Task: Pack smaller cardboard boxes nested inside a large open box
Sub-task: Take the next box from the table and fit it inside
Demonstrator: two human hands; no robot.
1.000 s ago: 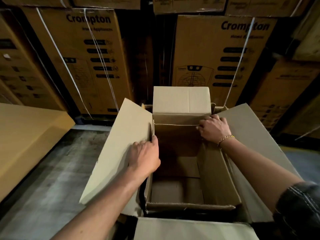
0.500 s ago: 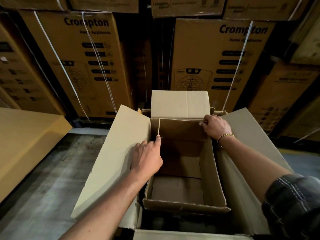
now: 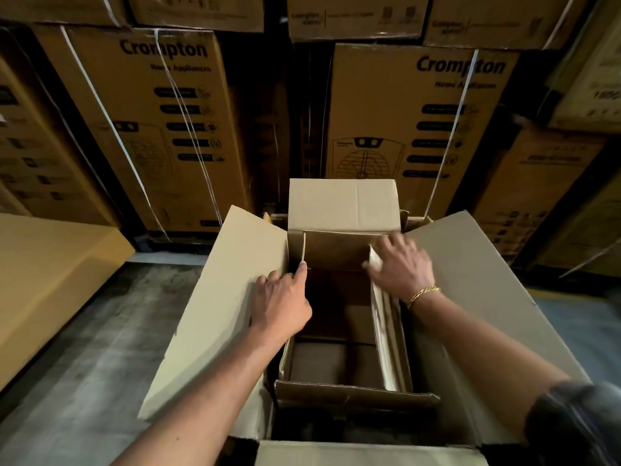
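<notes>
The large open box point(image 3: 470, 297) stands on the floor with all its flaps spread outward. A smaller open cardboard box point(image 3: 353, 395) sits nested inside it, its dark bottom visible. My left hand point(image 3: 282, 304) rests on the large box's left flap point(image 3: 218, 314), with the index finger touching the thin upright left flap of the smaller box. With spread, straight fingers, my right hand point(image 3: 400, 267) presses the smaller box's pale right flap point(image 3: 386, 331) toward the large box's right wall.
Tall strapped "Crompton" cartons point(image 3: 161, 129) are stacked wall-like just behind the box. A flat yellow-brown carton point(image 3: 50, 280) lies at the left. Grey concrete floor point(image 3: 94, 348) runs between it and the box.
The smaller box's right flap has swung from leaning inward to standing nearly upright. My right hand moved from the far rim corner onto that flap. My left hand barely shifted.
</notes>
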